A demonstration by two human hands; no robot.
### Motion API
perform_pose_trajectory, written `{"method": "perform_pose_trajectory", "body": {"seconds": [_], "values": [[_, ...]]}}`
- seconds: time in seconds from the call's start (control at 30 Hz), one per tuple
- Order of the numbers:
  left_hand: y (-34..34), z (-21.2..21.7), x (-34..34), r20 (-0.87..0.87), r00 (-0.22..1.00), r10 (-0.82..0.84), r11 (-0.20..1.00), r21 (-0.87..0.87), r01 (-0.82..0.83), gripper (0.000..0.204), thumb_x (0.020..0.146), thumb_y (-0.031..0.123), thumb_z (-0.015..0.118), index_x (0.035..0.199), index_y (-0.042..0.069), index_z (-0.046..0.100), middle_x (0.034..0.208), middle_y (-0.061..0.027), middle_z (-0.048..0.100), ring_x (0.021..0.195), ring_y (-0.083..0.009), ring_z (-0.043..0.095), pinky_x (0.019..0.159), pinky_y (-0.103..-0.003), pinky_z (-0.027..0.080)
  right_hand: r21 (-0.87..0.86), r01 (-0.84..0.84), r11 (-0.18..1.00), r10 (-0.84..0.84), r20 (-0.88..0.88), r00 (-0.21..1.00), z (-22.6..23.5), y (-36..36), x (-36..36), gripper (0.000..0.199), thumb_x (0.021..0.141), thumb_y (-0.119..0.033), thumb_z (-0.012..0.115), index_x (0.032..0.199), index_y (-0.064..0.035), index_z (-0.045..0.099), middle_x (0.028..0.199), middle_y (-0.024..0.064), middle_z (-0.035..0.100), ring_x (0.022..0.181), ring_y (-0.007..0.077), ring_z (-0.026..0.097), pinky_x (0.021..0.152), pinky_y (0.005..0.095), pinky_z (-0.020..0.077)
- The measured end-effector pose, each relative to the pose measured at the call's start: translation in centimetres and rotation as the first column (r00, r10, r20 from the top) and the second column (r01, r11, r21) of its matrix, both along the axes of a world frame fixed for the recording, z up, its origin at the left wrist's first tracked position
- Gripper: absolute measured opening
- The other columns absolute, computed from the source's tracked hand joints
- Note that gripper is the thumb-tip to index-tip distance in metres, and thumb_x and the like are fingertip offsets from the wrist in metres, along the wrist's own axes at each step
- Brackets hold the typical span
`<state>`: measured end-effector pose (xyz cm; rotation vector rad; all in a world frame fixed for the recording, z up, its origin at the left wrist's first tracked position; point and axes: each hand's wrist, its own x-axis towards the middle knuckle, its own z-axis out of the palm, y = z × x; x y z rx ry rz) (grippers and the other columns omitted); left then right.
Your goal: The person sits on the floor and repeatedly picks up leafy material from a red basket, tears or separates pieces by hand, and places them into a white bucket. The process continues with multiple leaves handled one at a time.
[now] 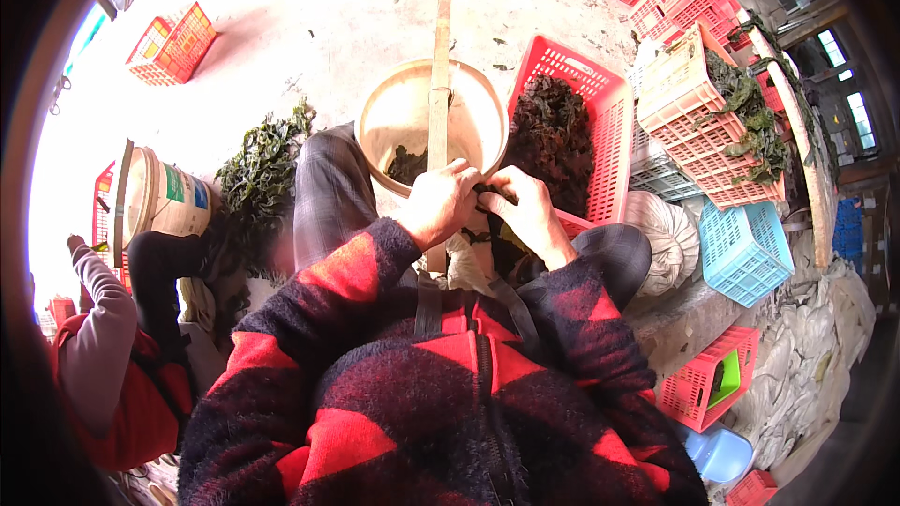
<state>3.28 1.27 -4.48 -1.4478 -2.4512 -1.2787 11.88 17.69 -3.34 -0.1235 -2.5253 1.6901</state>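
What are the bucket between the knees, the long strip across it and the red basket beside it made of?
Bucket: probably plastic, off-white and dull, going by its smooth wall and rounded rim.
Strip: likely unpolished wood, judging by its tan colour and straight edges.
Basket: looks like moulded plastic, with regular slots and even colour.

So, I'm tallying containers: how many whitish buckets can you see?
2: the central bucket, upper middle, with a wooden slat across it; and the left bucket, just left of the dark green leafy heap. Others could be hidden.
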Motion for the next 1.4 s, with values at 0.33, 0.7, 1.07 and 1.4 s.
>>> {"method": "perform_pose_trajectory", "body": {"seconds": [0.33,0.7,1.07,1.4], "values": [[0.1,0.5,-0.2,0.152,0.988,-0.015,0.991,0.134,-0.005,0.017,0.078,-0.003,0.055,0.093,-0.002,0.062,0.080,-0.0164,0.062,0.074,-0.0318,0.064,0.068,-0.037,0.051,0.045,0.004,0.999,-0.001,-0.068,0.998,0.0,-0.5,0.5,0.015,0.093,-0.012,0.060,0.097,0.0019,0.063,0.073,0.0037,0.062,0.065,0.0116,0.059,0.059,0.0275,0.0473],[-0.8,-0.8,-1.6,0.941,0.185,-0.282,0.959,0.274,0.068,0.014,0.087,0.008,0.055,0.093,-0.001,0.064,0.084,-0.0031,0.064,0.072,-0.0103,0.060,0.069,-0.023,0.048,0.275,0.153,0.949,-0.048,-0.354,0.934,0.2,-1.7,1.1,0.021,0.080,0.002,0.070,0.098,-0.0024,0.061,0.078,0.0082,0.066,0.068,0.0135,0.062,0.062,0.0294,0.0505],[-0.3,0.2,-0.4,-0.023,0.989,0.146,0.988,0.049,-0.145,0.019,0.071,0.007,0.071,0.085,0.002,0.059,0.080,-0.0116,0.059,0.075,-0.0283,0.062,0.068,-0.036,0.050,-0.840,0.347,0.417,-0.140,0.318,0.938,-0.7,-2.4,0.9,0.018,0.098,-0.026,0.057,0.088,-0.0103,0.058,0.068,-0.0033,0.051,0.058,0.0090,0.050,0.058,0.0255,0.0468],[-0.3,-0.2,0.0,0.188,0.982,-0.013,0.974,0.223,-0.030,0.019,0.075,0.003,0.071,0.093,0.001,0.066,0.085,-0.0099,0.061,0.077,-0.0247,0.063,0.068,-0.033,0.051,-0.671,0.281,0.686,-0.179,0.218,0.959,-1.5,-2.1,0.8,0.016,0.097,-0.022,0.058,0.096,-0.0060,0.059,0.071,-0.0028,0.053,0.060,0.0071,0.051,0.060,0.0229,0.0473]]}}
